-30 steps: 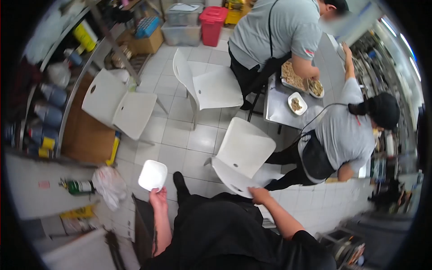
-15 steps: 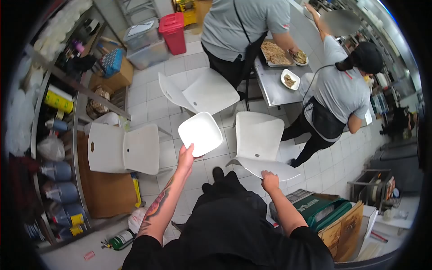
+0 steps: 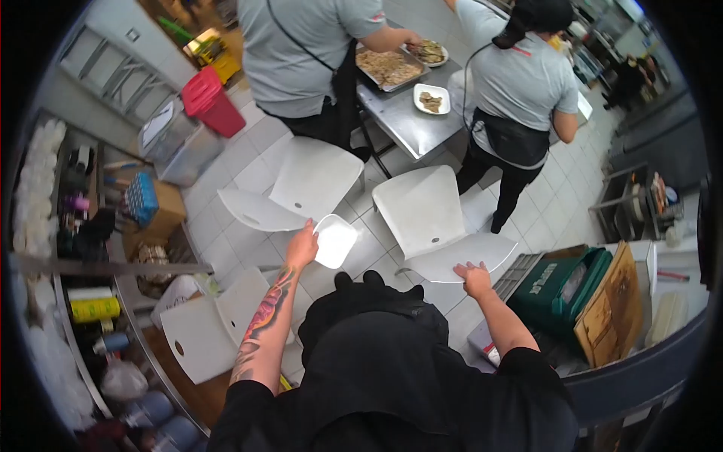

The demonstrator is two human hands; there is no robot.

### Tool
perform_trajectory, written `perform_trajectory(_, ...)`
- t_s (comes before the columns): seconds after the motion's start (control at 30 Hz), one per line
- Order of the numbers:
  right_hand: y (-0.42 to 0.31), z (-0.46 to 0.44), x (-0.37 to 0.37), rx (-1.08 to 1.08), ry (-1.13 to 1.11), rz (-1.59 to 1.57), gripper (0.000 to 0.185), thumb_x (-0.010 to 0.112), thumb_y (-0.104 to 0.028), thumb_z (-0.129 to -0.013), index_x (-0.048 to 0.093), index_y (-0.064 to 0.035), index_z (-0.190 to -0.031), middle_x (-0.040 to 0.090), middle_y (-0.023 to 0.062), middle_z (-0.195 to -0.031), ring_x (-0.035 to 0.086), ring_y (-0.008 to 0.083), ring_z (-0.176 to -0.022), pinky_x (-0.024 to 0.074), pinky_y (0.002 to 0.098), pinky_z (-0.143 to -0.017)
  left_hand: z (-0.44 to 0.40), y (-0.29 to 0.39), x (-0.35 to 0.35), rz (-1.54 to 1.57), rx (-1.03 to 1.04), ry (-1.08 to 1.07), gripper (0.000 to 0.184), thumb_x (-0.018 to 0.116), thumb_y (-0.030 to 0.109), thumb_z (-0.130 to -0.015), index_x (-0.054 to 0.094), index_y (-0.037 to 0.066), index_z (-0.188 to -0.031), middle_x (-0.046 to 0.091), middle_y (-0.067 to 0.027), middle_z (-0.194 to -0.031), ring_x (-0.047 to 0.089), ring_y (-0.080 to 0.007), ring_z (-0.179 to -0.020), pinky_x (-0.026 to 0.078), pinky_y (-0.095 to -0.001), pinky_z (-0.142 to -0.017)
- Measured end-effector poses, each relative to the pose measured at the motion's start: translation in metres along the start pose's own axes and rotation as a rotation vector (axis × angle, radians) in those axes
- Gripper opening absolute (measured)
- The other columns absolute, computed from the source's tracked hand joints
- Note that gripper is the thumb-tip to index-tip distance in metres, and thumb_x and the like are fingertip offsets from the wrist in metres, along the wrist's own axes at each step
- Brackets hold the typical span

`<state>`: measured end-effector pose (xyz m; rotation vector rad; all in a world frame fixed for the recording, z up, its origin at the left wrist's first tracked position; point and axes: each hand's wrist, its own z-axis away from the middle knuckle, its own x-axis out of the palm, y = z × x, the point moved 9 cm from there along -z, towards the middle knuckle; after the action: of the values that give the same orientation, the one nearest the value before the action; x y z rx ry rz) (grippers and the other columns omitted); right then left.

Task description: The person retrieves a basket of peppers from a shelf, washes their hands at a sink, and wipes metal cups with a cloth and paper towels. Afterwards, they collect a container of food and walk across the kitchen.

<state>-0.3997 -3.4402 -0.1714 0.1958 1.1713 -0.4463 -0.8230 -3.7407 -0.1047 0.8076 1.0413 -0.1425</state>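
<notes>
In the head view, my left hand [image 3: 303, 245] grips the edge of a white square dish [image 3: 337, 242], held tilted, its inside bare. The hand overlaps the backrest of a white chair [image 3: 316, 179]; I cannot tell if it touches. My right hand [image 3: 474, 279] has its fingers over the top edge of another white chair's backrest [image 3: 444, 255]. That chair's seat [image 3: 418, 207] faces the metal table [image 3: 422, 135]. A third white chair [image 3: 199, 339] stands on my left, partly behind my forearm.
Two co-workers in grey shirts [image 3: 312, 56] [image 3: 520, 90] stand at the table, with a tray of food [image 3: 390, 68] and a white dish of food [image 3: 431, 99]. Shelves [image 3: 113, 267] line the left. A green bin [image 3: 561, 286] and cardboard [image 3: 614, 309] stand right. A red bin [image 3: 213, 105] is behind.
The view has turned and shifted, so the surroundings lie differently. My left hand has brought the dish closer to a chair's backrest. My right hand stays at the chair, its fingers less curled.
</notes>
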Motion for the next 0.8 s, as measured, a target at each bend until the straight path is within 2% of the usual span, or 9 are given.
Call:
perform_trajectory(0.13, 0.003, 0.045, -0.001, 0.146, -0.044, -0.030, 0.055, 0.062, -0.005, -0.080, 0.061, -0.0277, -0.130, 0.058, -0.0064, -0.138, 0.051, 0.0232, -0.131, 0.0273, 0.0584, -0.115, -0.031, -0.045, 0.001, -0.191, 0.067, -0.015, 0.037, 0.049, 0.021, -0.097, 0.054, 0.001, -0.128, 0.052, -0.0191, -0.141, 0.060, -0.0439, -0.107, 0.048, -0.0524, -0.092)
perform_trajectory(0.23, 0.000, 0.085, 0.010, 0.228, 0.003, -0.057, 0.058, 0.065, -0.002, -0.074, 0.063, -0.0245, -0.127, 0.060, -0.0046, -0.136, 0.049, 0.0223, -0.134, 0.0251, 0.0597, -0.115, -0.047, -0.095, 0.001, -0.035, -0.032, -0.029, 0.041, 0.047, 0.022, -0.098, 0.052, -0.001, -0.132, 0.064, -0.0297, -0.113, 0.062, -0.0450, -0.103, 0.048, -0.0519, -0.089)
perform_trajectory(0.43, 0.012, 0.174, 0.067, 0.334, -0.118, -0.003, 0.060, 0.063, -0.005, -0.077, 0.059, -0.0262, -0.132, 0.055, -0.0017, -0.142, 0.041, 0.0235, -0.140, 0.0239, 0.0588, -0.116, -0.032, -0.105, -0.002, 0.195, -0.002, -0.061, 0.037, 0.046, 0.024, -0.100, 0.056, -0.003, -0.124, 0.066, -0.0279, -0.104, 0.065, -0.0415, -0.098, 0.050, -0.0458, -0.088)
perform_trajectory(0.53, 0.020, 0.202, 0.092, 0.466, -0.496, -0.028, 0.055, 0.067, -0.018, -0.079, 0.060, -0.0240, -0.134, 0.055, 0.0043, -0.142, 0.042, 0.0285, -0.139, 0.0294, 0.0563, -0.114, -0.027, -0.105, -0.004, 0.482, -0.096, -0.078, 0.036, 0.047, 0.024, -0.101, 0.056, -0.004, -0.122, 0.067, -0.0226, -0.104, 0.067, -0.0315, -0.096, 0.050, -0.0397, -0.087)
perform_trajectory(0.6, 0.049, 0.207, 0.152, 0.561, -1.102, 0.034, 0.048, 0.070, -0.027, -0.082, 0.064, -0.0198, -0.129, 0.056, 0.0086, -0.140, 0.046, 0.0303, -0.135, 0.0368, 0.0543, -0.108, -0.025, -0.087, -0.015, 0.563, -0.169, -0.081, 0.036, 0.047, 0.023, -0.102, 0.056, -0.005, -0.123, 0.067, -0.0162, -0.108, 0.065, -0.0229, -0.098, 0.049, -0.0363, -0.088)
perform_trajectory(0.67, 0.054, 0.137, 0.163, 0.491, -1.167, -0.116, 0.045, 0.073, -0.035, -0.079, 0.071, -0.0126, -0.117, 0.066, 0.0135, -0.125, 0.058, 0.0337, -0.120, 0.0461, 0.0474, -0.099, -0.028, -0.086, -0.010, 0.856, -0.275, -0.059, 0.036, 0.047, 0.021, -0.102, 0.055, -0.006, -0.125, 0.067, -0.0138, -0.112, 0.064, -0.0225, -0.101, 0.049, -0.0362, -0.089)
perform_trajectory(0.7, 0.041, 0.071, 0.116, 0.444, -1.043, -0.183, 0.038, 0.072, -0.034, -0.078, 0.075, -0.0070, -0.105, 0.071, 0.0147, -0.110, 0.066, 0.0326, -0.105, 0.0505, 0.0435, -0.091, -0.033, -0.086, -0.006, 0.865, -0.285, -0.051, 0.036, 0.047, 0.021, -0.102, 0.055, -0.006, -0.125, 0.067, -0.0138, -0.112, 0.064, -0.0225, -0.101, 0.049, -0.0362, -0.089)
perform_trajectory(0.77, 0.061, -0.097, 0.101, 0.275, -0.253, -0.266, 0.038, 0.063, -0.038, -0.085, 0.072, -0.0018, -0.091, 0.072, 0.0192, -0.094, 0.068, 0.0351, -0.092, 0.0519, 0.0492, -0.079, -0.039, -0.089, 0.004, 0.936, -0.368, 0.006, 0.035, 0.046, 0.020, -0.103, 0.055, -0.006, -0.125, 0.066, -0.0124, -0.111, 0.064, -0.0210, -0.098, 0.050, -0.0355, -0.086)
perform_trajectory(0.8, 0.037, -0.170, 0.006, 0.261, -0.036, -0.431, 0.037, 0.059, -0.036, -0.089, 0.070, -0.0017, -0.085, 0.071, 0.0197, -0.082, 0.069, 0.0360, -0.080, 0.0528, 0.0469, -0.071, -0.042, -0.081, 0.004, 0.937, -0.382, 0.017, 0.035, 0.046, 0.020, -0.103, 0.055, -0.006, -0.125, 0.066, -0.0124, -0.111, 0.064, -0.0210, -0.098, 0.050, -0.0355, -0.086)
